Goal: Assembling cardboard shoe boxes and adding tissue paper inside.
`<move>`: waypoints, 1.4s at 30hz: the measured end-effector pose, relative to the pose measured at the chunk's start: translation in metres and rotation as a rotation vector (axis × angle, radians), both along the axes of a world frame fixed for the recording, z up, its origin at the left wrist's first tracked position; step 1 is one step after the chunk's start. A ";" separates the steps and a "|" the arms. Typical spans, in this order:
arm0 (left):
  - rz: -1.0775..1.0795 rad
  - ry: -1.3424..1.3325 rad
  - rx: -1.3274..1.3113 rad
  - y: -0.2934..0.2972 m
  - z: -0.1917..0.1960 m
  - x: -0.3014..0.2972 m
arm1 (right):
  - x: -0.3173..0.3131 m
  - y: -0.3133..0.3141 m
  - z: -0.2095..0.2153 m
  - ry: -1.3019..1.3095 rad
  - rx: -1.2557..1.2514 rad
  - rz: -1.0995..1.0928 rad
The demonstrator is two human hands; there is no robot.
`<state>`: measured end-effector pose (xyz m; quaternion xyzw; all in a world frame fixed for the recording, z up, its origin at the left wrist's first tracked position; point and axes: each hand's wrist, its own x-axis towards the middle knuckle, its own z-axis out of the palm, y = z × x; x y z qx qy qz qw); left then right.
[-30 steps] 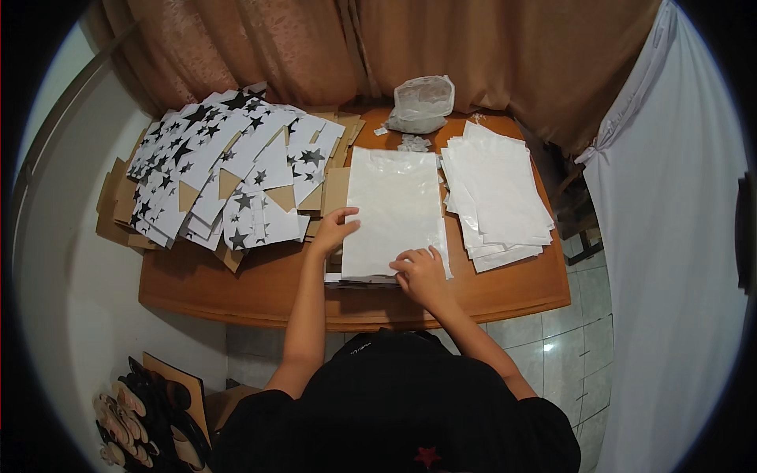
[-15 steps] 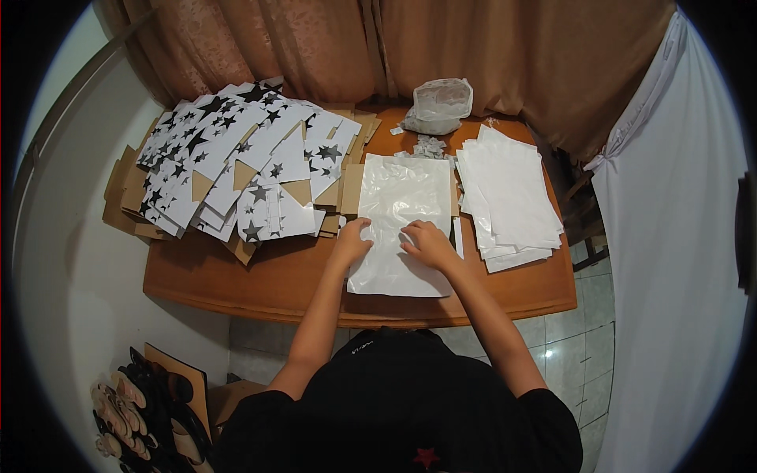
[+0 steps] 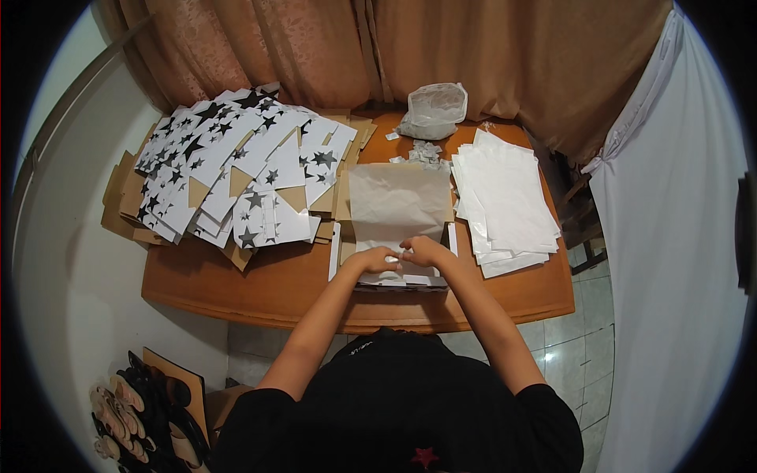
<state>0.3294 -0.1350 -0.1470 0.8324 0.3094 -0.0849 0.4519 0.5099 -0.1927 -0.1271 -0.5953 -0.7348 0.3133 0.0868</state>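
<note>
A white sheet of paper (image 3: 399, 197) sags into an open cardboard box (image 3: 337, 251) near the table's front edge. Its far half lies against the box's raised brown lid (image 3: 343, 193); its near part is down inside. My left hand (image 3: 377, 260) presses on the paper within the box, fingers extended toward the right. Close beside it, my right hand (image 3: 424, 251) also bears down on the sheet, its fingers apart and nearly meeting the left ones. Whatever lies under the paper is hidden.
Flat star-printed white and brown cardboard boxes (image 3: 229, 169) heap up at the left. A stack of white sheets (image 3: 512, 201) lies at the right. Behind the box are small grey pieces (image 3: 426, 153) and a clear plastic bag (image 3: 434, 114). A brown curtain (image 3: 489, 55) hangs behind.
Both hands have moved closer together and pushed the sheet down into the box. Its near edge no longer hangs over the front, and the box's side and front walls now show.
</note>
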 end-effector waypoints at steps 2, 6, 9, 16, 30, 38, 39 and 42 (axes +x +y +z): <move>-0.081 0.079 -0.012 -0.004 -0.005 -0.001 | 0.000 0.000 0.012 0.018 0.028 0.039; -0.192 0.356 -0.090 -0.003 0.013 0.008 | 0.011 0.000 0.034 0.280 0.244 -0.084; -0.177 0.400 -0.087 -0.005 0.016 0.015 | 0.024 0.007 0.028 0.423 0.442 -0.191; -0.129 0.415 -0.057 -0.010 0.032 0.016 | 0.018 0.014 0.061 0.358 0.559 -0.332; 0.365 -0.703 0.781 0.010 0.118 0.062 | 0.103 0.066 0.046 0.806 0.817 -0.864; 0.371 -0.621 1.043 0.023 0.115 0.096 | 0.140 0.159 -0.012 -0.033 0.479 -0.463; 0.369 -0.580 1.008 0.025 0.114 0.097 | 0.143 0.167 -0.020 -0.089 0.425 -0.429; 0.364 -0.491 0.931 0.034 0.105 0.100 | 0.151 0.187 -0.049 -0.159 0.358 -0.356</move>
